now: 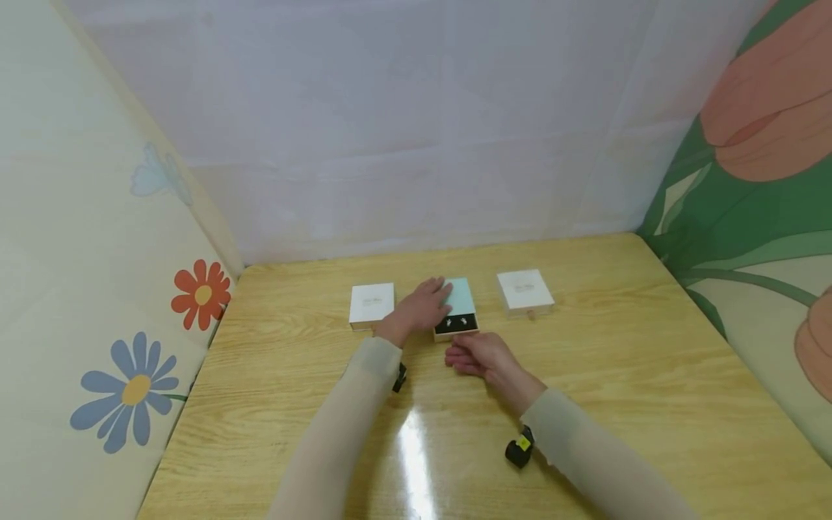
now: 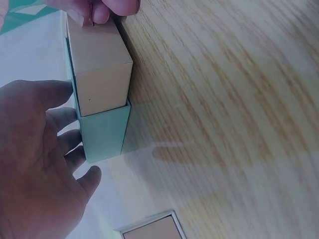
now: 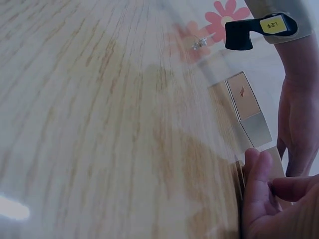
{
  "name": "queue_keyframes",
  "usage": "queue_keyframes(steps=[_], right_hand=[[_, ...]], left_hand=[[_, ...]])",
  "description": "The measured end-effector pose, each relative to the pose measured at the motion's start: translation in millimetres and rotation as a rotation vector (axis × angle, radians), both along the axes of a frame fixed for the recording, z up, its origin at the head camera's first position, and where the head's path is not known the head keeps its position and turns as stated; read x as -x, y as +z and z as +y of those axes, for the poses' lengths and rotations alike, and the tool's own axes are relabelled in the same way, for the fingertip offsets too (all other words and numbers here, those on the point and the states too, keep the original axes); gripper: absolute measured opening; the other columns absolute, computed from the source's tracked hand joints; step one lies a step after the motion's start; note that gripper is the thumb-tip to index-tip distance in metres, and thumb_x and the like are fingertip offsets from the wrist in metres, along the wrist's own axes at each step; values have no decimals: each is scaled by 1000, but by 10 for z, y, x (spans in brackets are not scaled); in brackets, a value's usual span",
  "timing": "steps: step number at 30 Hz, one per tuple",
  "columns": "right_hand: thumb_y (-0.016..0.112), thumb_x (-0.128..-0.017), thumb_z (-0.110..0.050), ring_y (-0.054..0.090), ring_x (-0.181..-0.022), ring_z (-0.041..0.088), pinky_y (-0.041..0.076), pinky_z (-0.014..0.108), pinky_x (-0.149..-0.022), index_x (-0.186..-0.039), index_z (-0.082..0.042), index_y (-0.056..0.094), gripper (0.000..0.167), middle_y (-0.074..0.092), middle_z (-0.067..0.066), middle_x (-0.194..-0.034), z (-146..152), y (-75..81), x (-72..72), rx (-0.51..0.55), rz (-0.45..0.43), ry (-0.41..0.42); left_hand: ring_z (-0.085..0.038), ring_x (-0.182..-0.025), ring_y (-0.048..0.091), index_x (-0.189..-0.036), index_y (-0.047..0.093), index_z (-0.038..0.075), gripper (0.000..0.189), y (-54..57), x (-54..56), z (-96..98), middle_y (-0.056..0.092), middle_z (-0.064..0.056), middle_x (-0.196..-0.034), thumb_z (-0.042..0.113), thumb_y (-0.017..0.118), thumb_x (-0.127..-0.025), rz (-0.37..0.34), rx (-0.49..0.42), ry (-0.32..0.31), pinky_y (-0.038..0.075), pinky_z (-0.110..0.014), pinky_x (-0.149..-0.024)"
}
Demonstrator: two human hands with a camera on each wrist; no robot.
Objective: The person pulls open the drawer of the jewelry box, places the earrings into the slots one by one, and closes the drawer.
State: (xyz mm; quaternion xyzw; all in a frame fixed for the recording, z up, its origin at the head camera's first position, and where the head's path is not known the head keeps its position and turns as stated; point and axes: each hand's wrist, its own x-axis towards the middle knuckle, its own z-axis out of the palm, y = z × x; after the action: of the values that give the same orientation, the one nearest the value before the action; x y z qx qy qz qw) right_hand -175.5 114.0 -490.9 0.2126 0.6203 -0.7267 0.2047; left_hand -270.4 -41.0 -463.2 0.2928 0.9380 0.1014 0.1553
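On the tabletop [image 1: 260,404], between two white boxes [image 1: 373,302] [image 1: 525,290], lies a teal sleeve [image 1: 463,295] with its drawer [image 2: 99,57] partly out, baring two small silvery earrings [image 1: 464,321]. The left hand [image 1: 421,306] rests flat on the sleeve, clasping nothing; the right hand [image 1: 484,357] has its grip pinched on the drawer's front. The step seems to be sliding the drawer, whether out or in I cannot tell; the next move calls for a steady sleeve and a straight, gentle slide.

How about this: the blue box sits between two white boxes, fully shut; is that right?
Not shut: the head and left wrist views show the blue box partly open, its drawer sticking out. It does sit between two white boxes.
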Motion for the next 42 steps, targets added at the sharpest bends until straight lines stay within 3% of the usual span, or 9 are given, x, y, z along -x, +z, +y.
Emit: queue_keyframes(steps=[29,42], right_hand=[[60,-100,-6,75,-71,20,64,30,-68,-127,10,59,32,75,14,-81,-13,34,159,23,-15,-37],[61,-100,-6,75,-68,19,63,28,-65,-121,10,63,26,75,12,-78,-17,30,243,58,-27,-37]], left_hand=[[-25,-157,6,-163,20,15,58,10,17,-1,11,-9,-171,36,36,-111,-26,-32,21,10,-39,-128],[-25,-157,6,-163,20,16,58,35,0,9,10,-8,-171,36,36,-111,-35,-29,37,10,-39,-128]])
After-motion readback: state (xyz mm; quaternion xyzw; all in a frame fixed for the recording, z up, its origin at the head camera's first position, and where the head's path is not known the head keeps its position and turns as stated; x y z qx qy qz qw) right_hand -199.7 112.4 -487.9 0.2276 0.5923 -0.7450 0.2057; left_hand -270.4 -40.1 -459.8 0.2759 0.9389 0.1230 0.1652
